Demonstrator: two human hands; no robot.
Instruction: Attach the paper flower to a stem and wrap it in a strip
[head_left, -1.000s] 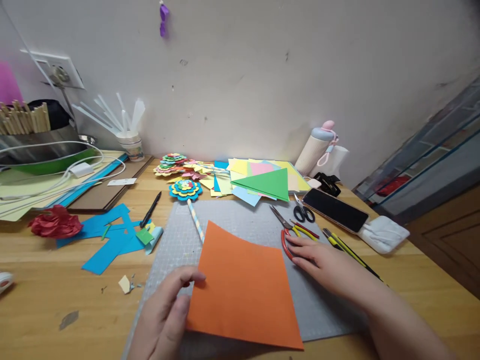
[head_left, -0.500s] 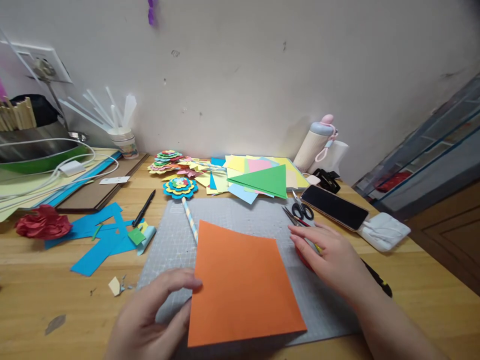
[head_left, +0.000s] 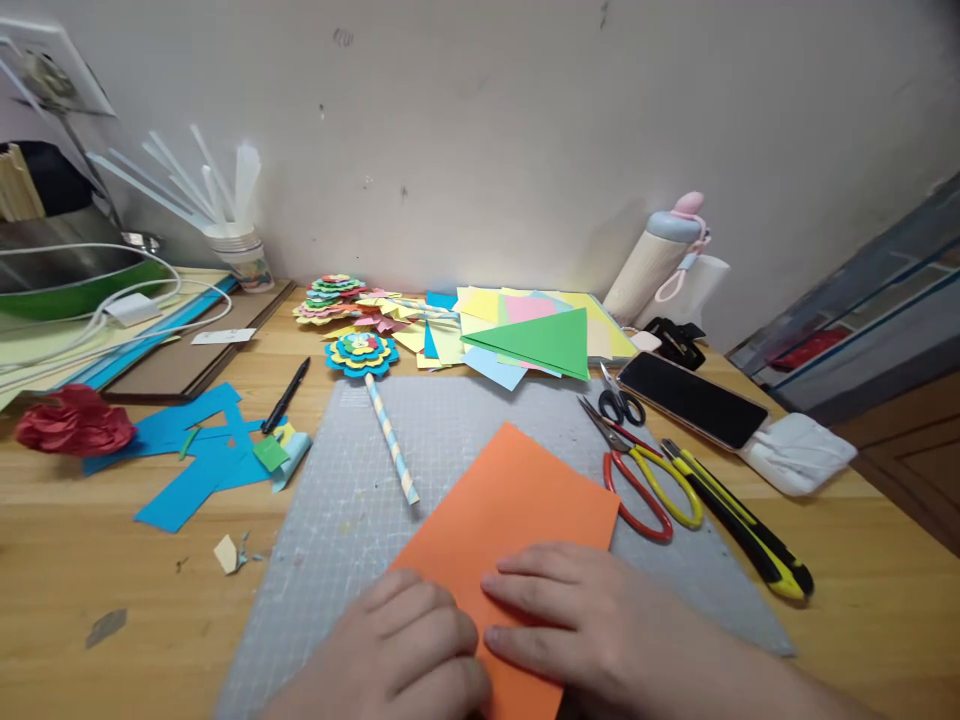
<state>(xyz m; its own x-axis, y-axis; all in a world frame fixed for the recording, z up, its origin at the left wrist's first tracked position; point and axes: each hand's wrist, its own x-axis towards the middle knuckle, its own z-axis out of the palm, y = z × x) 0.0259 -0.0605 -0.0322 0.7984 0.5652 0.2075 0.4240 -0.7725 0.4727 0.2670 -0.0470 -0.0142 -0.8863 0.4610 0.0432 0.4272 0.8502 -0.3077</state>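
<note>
An orange sheet of paper (head_left: 517, 490) lies turned at an angle on the grey cutting mat (head_left: 300, 580). My left hand (head_left: 409, 640) rests on its lower left edge with fingers curled; whatever is under them is hidden. Flat on the paper's lower right part is my right hand (head_left: 570, 610), fingers spread. Beyond the sheet, a paper flower (head_left: 362, 354) has a striped stem (head_left: 391, 440) that reaches onto the mat. Red-and-yellow handled scissors (head_left: 637, 480) lie right of the paper, near small black scissors (head_left: 621, 403) and a yellow-black cutter (head_left: 739, 520).
Blue paper strips (head_left: 199, 470), a crumpled red paper (head_left: 75, 420) and a black pen (head_left: 286, 395) lie left. Coloured sheets (head_left: 536, 335) are stacked at the back. A phone (head_left: 691, 400), white case (head_left: 801, 453) and bottle (head_left: 656, 260) stand or lie right.
The orange sheet has turned and come down nearer me. My right hand has moved from beside the scissors onto it, and my left hand has shifted right. The view has shifted slightly.
</note>
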